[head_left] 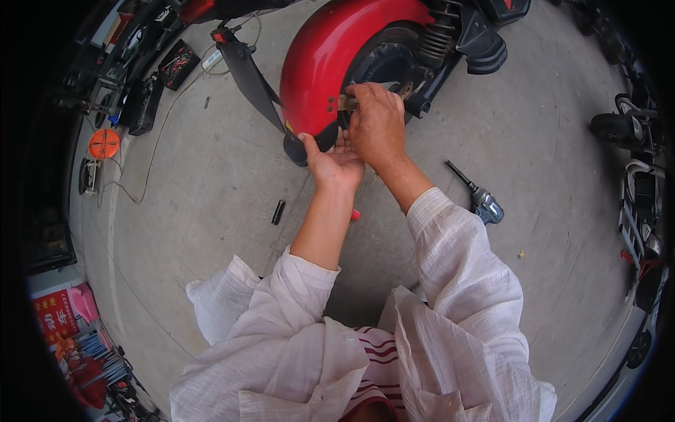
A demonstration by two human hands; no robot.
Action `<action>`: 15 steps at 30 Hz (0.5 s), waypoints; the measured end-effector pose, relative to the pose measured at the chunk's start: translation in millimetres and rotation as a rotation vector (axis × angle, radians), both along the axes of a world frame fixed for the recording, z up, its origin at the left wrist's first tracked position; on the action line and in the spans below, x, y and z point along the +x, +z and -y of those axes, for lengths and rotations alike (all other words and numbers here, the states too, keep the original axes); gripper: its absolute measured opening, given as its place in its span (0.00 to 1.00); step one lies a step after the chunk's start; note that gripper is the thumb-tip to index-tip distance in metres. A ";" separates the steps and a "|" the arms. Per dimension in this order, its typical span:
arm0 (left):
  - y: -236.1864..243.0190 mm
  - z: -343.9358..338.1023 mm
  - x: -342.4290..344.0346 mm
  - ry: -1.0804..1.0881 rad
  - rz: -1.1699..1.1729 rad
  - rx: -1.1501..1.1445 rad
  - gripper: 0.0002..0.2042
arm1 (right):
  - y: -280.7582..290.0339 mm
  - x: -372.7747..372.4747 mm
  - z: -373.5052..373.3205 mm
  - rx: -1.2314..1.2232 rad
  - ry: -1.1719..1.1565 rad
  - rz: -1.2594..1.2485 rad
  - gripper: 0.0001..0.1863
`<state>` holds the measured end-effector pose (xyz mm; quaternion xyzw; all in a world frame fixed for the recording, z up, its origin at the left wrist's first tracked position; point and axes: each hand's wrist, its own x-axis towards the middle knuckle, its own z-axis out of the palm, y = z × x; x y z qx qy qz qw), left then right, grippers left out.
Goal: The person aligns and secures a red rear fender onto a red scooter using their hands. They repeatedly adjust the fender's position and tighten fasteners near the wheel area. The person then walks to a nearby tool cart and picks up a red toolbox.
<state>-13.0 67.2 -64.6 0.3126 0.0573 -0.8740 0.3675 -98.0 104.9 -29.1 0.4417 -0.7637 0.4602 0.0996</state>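
A red rear fender (pixel 307 67) with a black lower end curves over the dark wheel (pixel 390 60) of a scooter. My left hand (pixel 334 167) is palm up at that lower end, its thumb on one side and its fingers on the other. Just above it, my right hand (pixel 378 126) is closed over a worn metal bracket (pixel 347 103) beside the fender. Its palm side and part of the bracket are hidden. A long black strip-like part (pixel 246 74) slants down along the fender's left side.
A blue-grey cordless power tool (pixel 486 205) with a long socket lies on the concrete to the right. A black cylinder (pixel 278 212) and a red object (pixel 355 214) lie nearer. Black toolboxes (pixel 149 102), an orange round dish (pixel 104 143) and a cable stand left. Parked scooters (pixel 619 128) line the right.
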 end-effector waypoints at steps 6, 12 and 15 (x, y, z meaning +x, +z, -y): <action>1.5 0.3 0.6 -0.002 0.046 -0.013 0.42 | 0.8 2.3 -0.3 0.001 0.011 -0.004 0.18; 0.7 -2.6 0.7 -0.009 -0.017 0.015 0.37 | 0.9 1.5 -2.8 -0.017 0.026 -0.016 0.17; 1.3 -3.2 -6.0 -0.022 -0.024 -0.020 0.37 | 0.5 -3.8 -4.5 -0.024 0.027 -0.020 0.17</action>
